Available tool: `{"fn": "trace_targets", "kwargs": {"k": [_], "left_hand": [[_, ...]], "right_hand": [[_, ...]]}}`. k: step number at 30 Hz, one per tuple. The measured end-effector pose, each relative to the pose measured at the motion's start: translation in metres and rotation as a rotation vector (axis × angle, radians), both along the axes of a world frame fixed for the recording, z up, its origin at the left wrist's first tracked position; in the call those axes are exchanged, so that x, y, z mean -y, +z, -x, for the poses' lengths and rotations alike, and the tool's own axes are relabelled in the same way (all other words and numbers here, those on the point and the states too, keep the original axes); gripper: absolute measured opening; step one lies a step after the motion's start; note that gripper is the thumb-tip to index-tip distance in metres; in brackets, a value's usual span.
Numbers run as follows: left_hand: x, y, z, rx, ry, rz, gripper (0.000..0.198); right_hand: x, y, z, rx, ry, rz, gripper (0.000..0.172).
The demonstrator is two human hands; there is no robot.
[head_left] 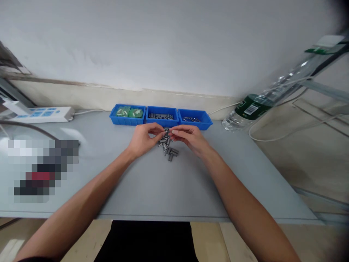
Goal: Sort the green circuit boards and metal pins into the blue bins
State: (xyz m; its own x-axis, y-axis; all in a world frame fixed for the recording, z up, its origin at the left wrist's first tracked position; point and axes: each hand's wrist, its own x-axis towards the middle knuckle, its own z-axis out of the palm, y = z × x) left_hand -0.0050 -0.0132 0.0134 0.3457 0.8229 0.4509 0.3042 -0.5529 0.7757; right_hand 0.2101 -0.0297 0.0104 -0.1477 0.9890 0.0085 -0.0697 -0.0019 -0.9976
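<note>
My left hand (pixel 147 138) and my right hand (pixel 189 137) meet over a small heap of metal parts (pixel 164 142) on the table. Thumb and fingers of both hands are pinched together around small metal pieces too tiny to name. Closer to me lie several short, dark grey cylindrical pieces (pixel 171 153). Just behind my hands stand three blue bins in a row. Green pieces with pale parts fill the left bin (pixel 127 121), grey cylindrical pieces lie in the middle bin (pixel 163 121), and thin shiny pins are in the right bin (pixel 197 126).
A clear plastic bottle (pixel 252 107) with a green label stands at the right rear. White cables run along the wall. On the left are a white power strip (pixel 51 114) and a blurred-out dark object (pixel 46 171). The grey table's (pixel 169 196) front edge is near my body.
</note>
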Motion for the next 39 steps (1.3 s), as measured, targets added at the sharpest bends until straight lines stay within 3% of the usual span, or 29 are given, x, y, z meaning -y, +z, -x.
{"fn": "trace_targets", "kwargs": {"k": [2, 5, 8, 10, 16, 23, 28, 34, 39], "left_hand": [[-0.003, -0.003, 0.003, -0.141, 0.026, -0.075, 0.016], [-0.008, -0.010, 0.009, -0.405, 0.059, -0.141, 0.031], [-0.013, -0.017, 0.014, -0.622, 0.049, -0.147, 0.040], [-0.014, -0.020, 0.015, -0.689, 0.040, -0.143, 0.038], [-0.016, -0.023, 0.017, -0.670, 0.067, -0.149, 0.027], [-0.016, -0.019, 0.017, -0.630, 0.038, -0.157, 0.027], [-0.017, -0.019, 0.017, -0.618, 0.008, -0.109, 0.012], [-0.019, -0.020, 0.018, -0.659, 0.008, -0.096, 0.013], [-0.017, -0.012, 0.015, -0.458, 0.003, -0.075, 0.009]], "right_hand": [[-0.002, -0.001, -0.002, 0.007, -0.080, -0.006, 0.027], [-0.007, 0.000, -0.007, -0.035, -0.316, -0.051, 0.026], [-0.011, 0.001, -0.013, -0.110, -0.557, -0.081, 0.033], [-0.013, 0.000, -0.016, -0.133, -0.625, -0.065, 0.038], [-0.013, -0.002, -0.014, -0.066, -0.539, -0.036, 0.037], [-0.011, -0.004, -0.011, -0.014, -0.456, -0.040, 0.031], [-0.010, -0.003, -0.010, -0.012, -0.446, -0.033, 0.029], [-0.007, 0.001, -0.007, -0.054, -0.458, -0.011, 0.027], [-0.007, 0.001, -0.007, 0.020, -0.391, -0.042, 0.022]]}}
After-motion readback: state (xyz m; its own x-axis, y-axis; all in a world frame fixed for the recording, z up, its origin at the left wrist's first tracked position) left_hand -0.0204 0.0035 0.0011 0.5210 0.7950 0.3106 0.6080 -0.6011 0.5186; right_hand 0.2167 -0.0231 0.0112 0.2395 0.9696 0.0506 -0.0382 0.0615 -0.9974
